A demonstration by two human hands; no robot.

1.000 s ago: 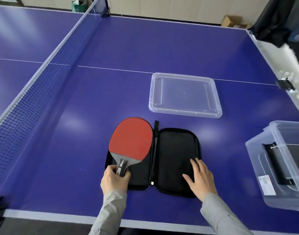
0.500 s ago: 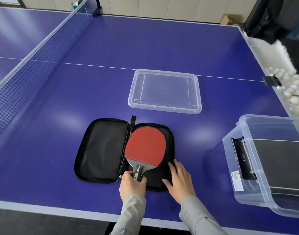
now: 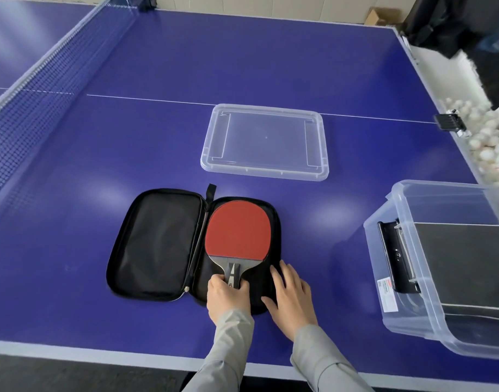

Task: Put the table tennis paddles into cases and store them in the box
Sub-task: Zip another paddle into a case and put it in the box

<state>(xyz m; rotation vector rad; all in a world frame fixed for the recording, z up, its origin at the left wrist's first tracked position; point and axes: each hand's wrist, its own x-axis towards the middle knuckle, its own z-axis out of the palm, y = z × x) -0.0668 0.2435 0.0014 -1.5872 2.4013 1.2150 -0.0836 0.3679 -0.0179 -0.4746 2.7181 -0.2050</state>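
Note:
A black zip case [image 3: 155, 244] lies unfolded flat on the blue table near its front edge. A red-faced paddle [image 3: 238, 230] rests in the case's right half, handle pointing toward me. My left hand [image 3: 228, 297] is closed around the paddle's handle. My right hand [image 3: 292, 292] lies flat, fingers spread, on the case's lower right corner, just right of the handle. A clear plastic box [image 3: 406, 278] stands at the right with a black case [image 3: 468, 264] inside it.
The box's clear lid [image 3: 265, 142] lies on the table beyond the case. The net [image 3: 30, 94] runs along the left. A trough of white balls [image 3: 485, 142] hangs off the table's right edge. Bare table surface lies left of the case.
The paddle moved from the case's left half to its right half, held by my left hand. My right hand slid toward the case's lower right corner. The view shifted.

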